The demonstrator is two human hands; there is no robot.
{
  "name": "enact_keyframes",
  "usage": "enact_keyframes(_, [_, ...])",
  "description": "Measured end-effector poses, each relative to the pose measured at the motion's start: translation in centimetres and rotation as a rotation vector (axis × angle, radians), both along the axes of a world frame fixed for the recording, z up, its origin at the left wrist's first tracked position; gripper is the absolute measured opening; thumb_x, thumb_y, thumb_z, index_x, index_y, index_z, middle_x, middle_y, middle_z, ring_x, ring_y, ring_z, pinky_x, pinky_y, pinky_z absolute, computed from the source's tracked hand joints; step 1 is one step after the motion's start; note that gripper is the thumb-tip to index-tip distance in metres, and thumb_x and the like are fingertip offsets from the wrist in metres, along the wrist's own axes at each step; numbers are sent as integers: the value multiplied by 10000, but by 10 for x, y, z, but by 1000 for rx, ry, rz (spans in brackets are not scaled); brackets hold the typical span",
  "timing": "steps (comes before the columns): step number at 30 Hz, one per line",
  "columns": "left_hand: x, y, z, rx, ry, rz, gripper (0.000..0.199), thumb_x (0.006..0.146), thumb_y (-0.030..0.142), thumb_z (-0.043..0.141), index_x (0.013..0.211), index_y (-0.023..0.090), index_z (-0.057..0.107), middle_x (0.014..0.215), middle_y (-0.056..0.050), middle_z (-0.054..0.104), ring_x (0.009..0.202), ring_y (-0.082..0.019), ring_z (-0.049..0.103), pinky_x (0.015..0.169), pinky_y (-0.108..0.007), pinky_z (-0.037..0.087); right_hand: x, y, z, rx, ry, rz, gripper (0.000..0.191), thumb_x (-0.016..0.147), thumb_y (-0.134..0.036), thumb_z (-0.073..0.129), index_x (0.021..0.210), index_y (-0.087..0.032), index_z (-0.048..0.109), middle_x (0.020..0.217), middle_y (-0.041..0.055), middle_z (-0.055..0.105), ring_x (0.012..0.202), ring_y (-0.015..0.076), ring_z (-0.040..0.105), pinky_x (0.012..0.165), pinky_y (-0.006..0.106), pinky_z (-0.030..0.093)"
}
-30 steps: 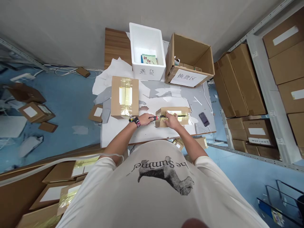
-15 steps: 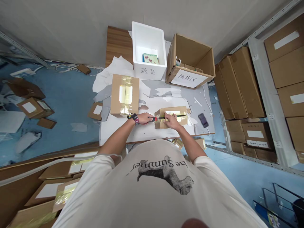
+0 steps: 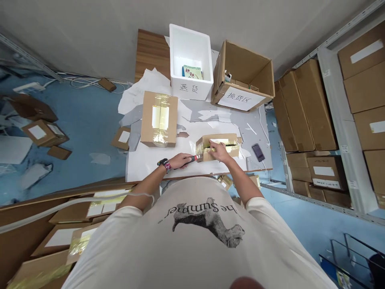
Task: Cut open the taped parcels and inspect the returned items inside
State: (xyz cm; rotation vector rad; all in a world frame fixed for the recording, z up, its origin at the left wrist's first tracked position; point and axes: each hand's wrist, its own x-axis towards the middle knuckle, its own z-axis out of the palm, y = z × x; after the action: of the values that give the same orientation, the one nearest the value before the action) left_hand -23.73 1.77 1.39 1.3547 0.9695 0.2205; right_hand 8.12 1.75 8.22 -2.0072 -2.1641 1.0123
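Note:
My left hand is closed around a utility knife with a black and red handle, at the left end of a small cardboard box. This box lies on the table with a white label and yellowish tape on top, and a dark slit runs along its upper face. At that slit, the fingers of my right hand are bent onto the top flap; their tips are partly hidden. A larger taped cardboard box stands beyond my left hand.
At the back of the table are a white foam box with small packs inside and an open carton. A blurred phone-like object lies at the right. Shelves with cartons rise on the right; more boxes are lower left.
My left hand has drawn the knife back to the left and toward me, off the box's top. My right hand stays on the box, and the slit shows more openly.

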Motion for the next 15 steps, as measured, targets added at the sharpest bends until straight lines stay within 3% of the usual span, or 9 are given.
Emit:
enact_keyframes(4, [-12, -33, -2, -125, -44, 278, 820, 1054, 707, 597, 1622, 131, 727, 788, -34, 727, 634, -175, 635, 627, -303, 575, 0, -6, -3, 153, -118, 33, 416, 1150, -349, 492, 1480, -240, 720, 1681, 150, 697, 1547, 348, 619, 1374, 558, 346])
enact_keyframes(8, [-11, -52, 2, -80, -30, 534, 816, 1088, 666, 552, 1684, 122, 677, 902, -60, 777, 741, -191, 687, 711, -322, 618, 7, -9, -8, 235, -252, 65, 589, 1166, -354, 476, 1736, -247, 582, 1886, 142, 457, 1715, 380, 390, 1405, 588, 301])
enact_keyframes(11, [-5, -60, 8, 76, 39, 597, 722, 1111, 599, 529, 1659, 168, 711, 1077, -91, 826, 887, -217, 745, 851, -357, 645, 14, 0, -17, 203, -276, 150, 730, 1132, -405, 579, 1840, -273, 458, 1958, 128, 329, 1775, 441, 281, 1429, 677, 225])
enact_keyframes(15, [2, -68, 19, 381, 194, 543, 580, 1110, 522, 582, 1551, 212, 796, 1319, -126, 832, 1192, -289, 769, 1109, -418, 604, 22, 14, -29, 195, -255, 222, 756, 1136, -435, 601, 1858, -282, 437, 1961, 146, 326, 1797, 486, 227, 1431, 762, 147])
